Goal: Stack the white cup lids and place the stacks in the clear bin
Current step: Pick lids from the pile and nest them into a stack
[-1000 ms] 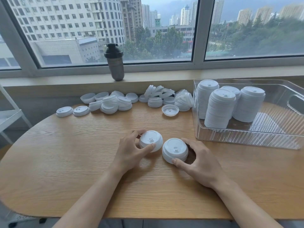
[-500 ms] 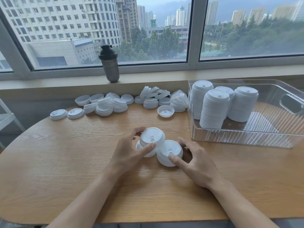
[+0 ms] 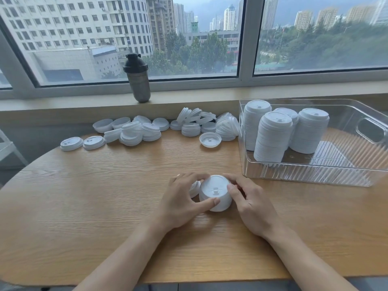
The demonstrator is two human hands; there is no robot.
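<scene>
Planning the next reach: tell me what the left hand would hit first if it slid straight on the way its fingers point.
The left hand points up-right, so it meets the short lid stack it already grips; beyond that, probably the right hand.

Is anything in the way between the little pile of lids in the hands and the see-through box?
Nothing visible. Bare wooden table lies between the short lid stack, held by the left hand and right hand, and the clear bin. Inside, four tall stacks fill the left end; the right part looks free.
</scene>
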